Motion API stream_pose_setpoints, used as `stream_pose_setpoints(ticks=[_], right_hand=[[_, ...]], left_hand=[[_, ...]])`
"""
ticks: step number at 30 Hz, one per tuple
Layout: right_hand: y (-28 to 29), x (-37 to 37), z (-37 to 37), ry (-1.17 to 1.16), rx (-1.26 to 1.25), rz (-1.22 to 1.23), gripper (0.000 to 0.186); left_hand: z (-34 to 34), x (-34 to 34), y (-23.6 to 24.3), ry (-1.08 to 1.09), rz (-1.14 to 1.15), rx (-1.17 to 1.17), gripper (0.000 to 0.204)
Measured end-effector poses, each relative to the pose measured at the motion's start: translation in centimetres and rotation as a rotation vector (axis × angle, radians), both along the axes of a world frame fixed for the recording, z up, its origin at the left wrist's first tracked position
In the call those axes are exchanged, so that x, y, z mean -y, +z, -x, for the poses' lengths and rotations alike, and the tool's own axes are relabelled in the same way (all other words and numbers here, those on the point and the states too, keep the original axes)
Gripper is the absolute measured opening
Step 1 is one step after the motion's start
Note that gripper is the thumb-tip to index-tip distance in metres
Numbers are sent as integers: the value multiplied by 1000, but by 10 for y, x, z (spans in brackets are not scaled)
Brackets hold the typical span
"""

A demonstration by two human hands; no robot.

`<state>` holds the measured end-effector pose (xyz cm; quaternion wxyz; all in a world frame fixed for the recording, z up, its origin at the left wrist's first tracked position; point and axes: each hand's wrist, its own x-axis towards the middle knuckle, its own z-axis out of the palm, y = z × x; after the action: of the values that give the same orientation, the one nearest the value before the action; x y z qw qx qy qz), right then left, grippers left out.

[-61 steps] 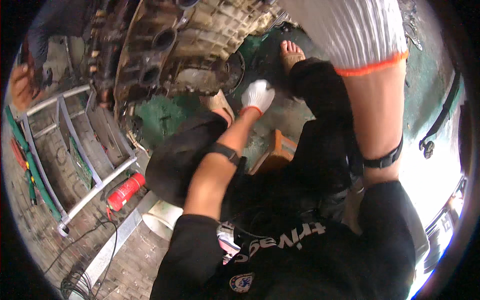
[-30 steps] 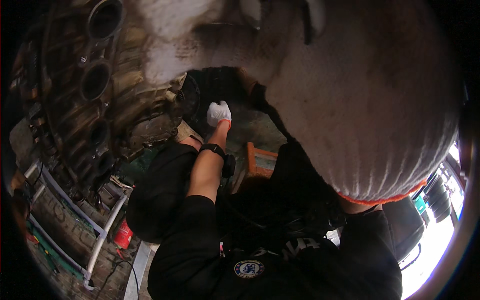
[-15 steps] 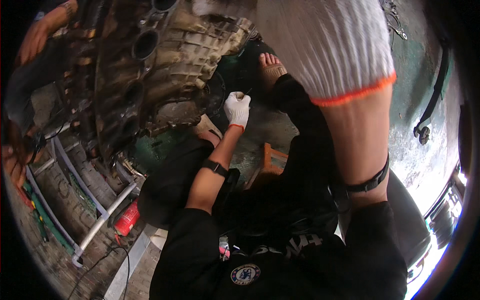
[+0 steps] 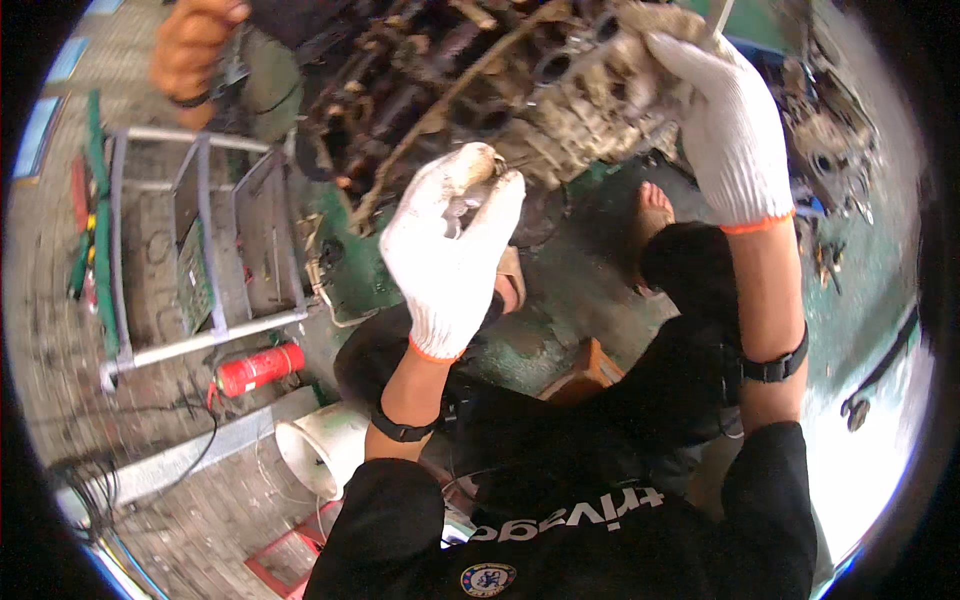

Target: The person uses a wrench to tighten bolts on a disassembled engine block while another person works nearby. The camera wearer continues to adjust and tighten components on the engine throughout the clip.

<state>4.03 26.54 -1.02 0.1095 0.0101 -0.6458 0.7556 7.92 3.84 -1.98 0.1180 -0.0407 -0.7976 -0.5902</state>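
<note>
My left hand (image 4: pixel 447 255), in a white knit glove with an orange cuff, is closed around a small metal piece (image 4: pixel 462 208), partly hidden by thumb and fingers, just below a grimy engine block (image 4: pixel 550 125). My right hand (image 4: pixel 730 140), gloved the same way, is raised at the engine's right side, fingers curled and partly out of sight; what they grip is unclear. A pale rod (image 4: pixel 718 18) sticks up just behind it.
Another person's hand (image 4: pixel 190 50) is at upper left. A metal rack (image 4: pixel 200 340), red extinguisher (image 4: pixel 260 368), white bucket (image 4: pixel 335 450) and cables (image 4: pixel 95 480) lie left. Loose metal parts (image 4: pixel 825 160) lie right; a wooden seat (image 4: pixel 585 370) is below me.
My left hand has risen from low between my legs toward the engine, closed on a piece. My right hand has moved from close to the camera onto the engine's side. The view has shifted.
</note>
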Motion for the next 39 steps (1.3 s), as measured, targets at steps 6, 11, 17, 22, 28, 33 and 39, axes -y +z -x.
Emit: stream_pose_setpoints(ticks=[6,11,17,22,28,33,39], right_hand=[[-13,25,0,20,219,289,29],[-15,42,-2,79,278,286,28],[-10,50,-7,96,332,273,27],[-10,49,-10,114,346,228,25],[1,54,-14,216,378,44,26],[6,66,-16,289,383,-62,25],[-1,65,-12,355,359,-93,26]], left_hand=[[26,77,43,327,217,-184,31],[49,102,38,318,166,-45,31],[71,105,22,298,329,-168,31],[90,111,15,249,317,-103,31],[95,110,6,299,427,-216,27],[97,105,1,354,536,-298,23],[100,96,-7,404,455,-340,22]])
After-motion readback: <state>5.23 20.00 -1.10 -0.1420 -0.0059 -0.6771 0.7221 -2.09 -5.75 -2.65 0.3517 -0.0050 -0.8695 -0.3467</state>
